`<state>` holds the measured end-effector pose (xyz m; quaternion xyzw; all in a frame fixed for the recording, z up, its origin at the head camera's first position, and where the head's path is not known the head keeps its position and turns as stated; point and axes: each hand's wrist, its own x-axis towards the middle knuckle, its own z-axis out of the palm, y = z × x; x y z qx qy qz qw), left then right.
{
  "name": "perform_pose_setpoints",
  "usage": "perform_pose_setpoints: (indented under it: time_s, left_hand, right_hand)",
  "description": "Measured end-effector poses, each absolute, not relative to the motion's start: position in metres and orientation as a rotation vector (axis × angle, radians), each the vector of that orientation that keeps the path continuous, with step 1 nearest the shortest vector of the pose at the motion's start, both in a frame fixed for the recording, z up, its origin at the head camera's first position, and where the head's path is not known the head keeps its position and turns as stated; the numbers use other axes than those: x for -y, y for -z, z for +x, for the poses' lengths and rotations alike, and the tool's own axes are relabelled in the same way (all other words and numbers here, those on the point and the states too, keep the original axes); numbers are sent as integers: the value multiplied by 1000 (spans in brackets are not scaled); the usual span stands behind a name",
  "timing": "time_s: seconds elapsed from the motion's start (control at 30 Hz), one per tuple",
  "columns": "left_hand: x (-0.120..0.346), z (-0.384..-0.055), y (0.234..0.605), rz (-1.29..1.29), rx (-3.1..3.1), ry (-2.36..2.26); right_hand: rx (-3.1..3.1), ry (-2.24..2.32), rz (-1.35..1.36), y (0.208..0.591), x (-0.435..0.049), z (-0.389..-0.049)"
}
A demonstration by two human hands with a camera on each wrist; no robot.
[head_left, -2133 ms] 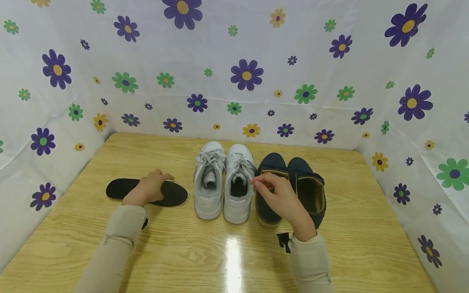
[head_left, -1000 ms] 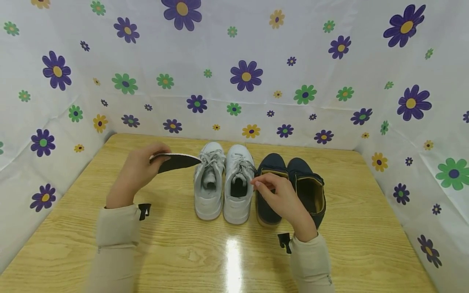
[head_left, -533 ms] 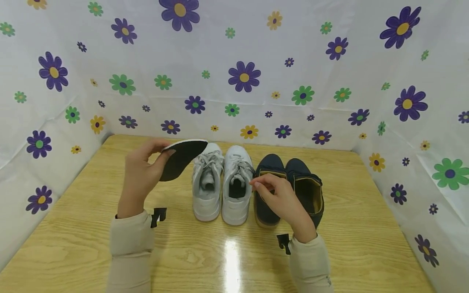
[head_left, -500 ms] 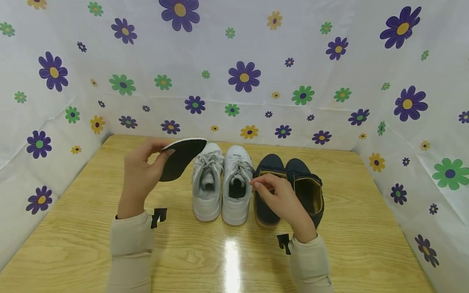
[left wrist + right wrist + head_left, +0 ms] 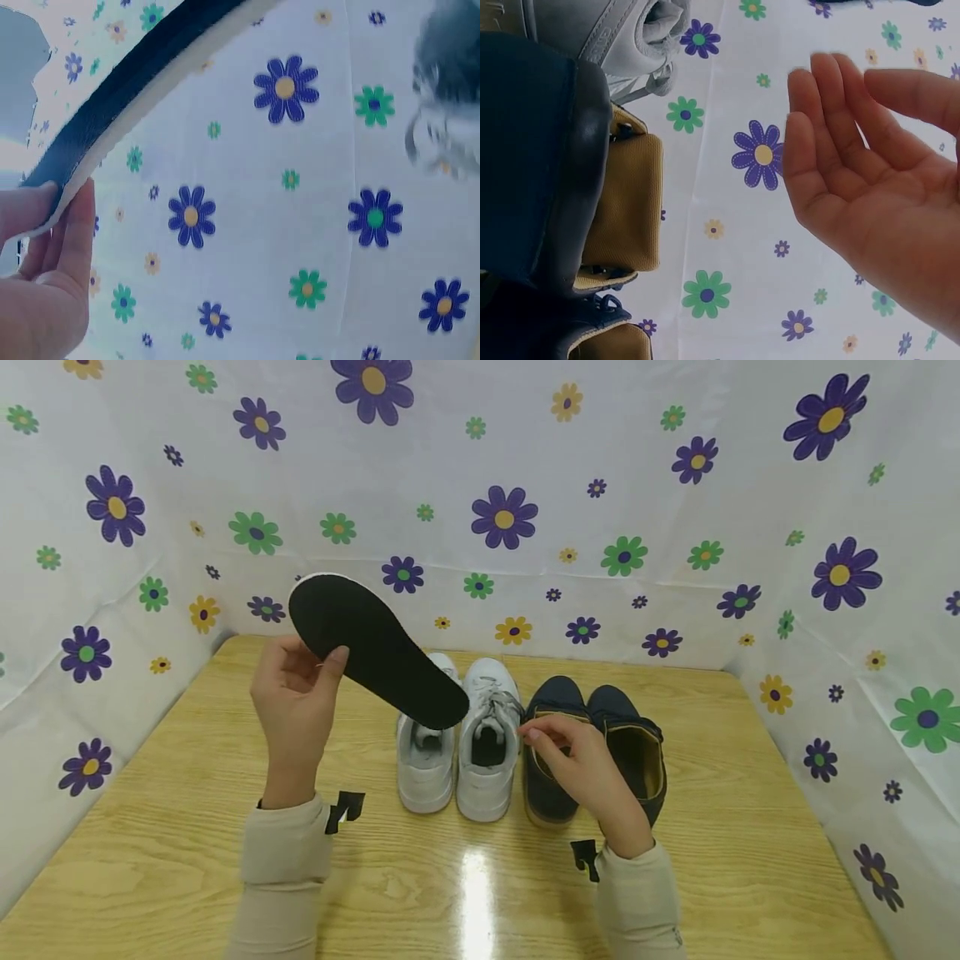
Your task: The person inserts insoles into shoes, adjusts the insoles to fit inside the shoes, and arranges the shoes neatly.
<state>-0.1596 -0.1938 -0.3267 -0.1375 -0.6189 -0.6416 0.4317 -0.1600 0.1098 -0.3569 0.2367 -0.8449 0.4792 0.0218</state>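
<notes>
My left hand point(image 5: 298, 702) pinches a black insole point(image 5: 375, 643) near its broader end, thumb on the dark face. Raised above the table, the insole slants down to the right, its tip in front of the white sneakers. The left wrist view catches the insole point(image 5: 97, 120) nearly edge-on, showing a pale underside between thumb and fingers. My right hand point(image 5: 581, 768) hovers over the left navy shoe point(image 5: 551, 789), fingers loosely bent and holding nothing. In the right wrist view the right hand point(image 5: 870, 165) has its palm visible and nothing in it.
Two white sneakers, left point(image 5: 425, 781) and right point(image 5: 485, 785), stand side by side, heels toward me. A second navy shoe point(image 5: 637, 760) with a tan lining stands at their right. All rest on a wooden table point(image 5: 420, 877), and a flower-printed cloth point(image 5: 442, 460) hangs behind and at the sides.
My left hand has picked the insole up off the table, lifted it and moved it right, turning its black face toward me. The right hand has stayed almost still.
</notes>
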Motion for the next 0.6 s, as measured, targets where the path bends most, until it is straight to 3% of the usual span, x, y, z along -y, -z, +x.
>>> perform_pose_setpoints:
  time_s: [0.27,0.6]
  left_hand:
    - [168,-153,322,-206,1414,1904]
    - [133,-154,328,-149,1283,2205]
  right_hand:
    - [2383,-1727,536,359,-104,-162]
    - [1682,-2685,439,351,-82,-149]
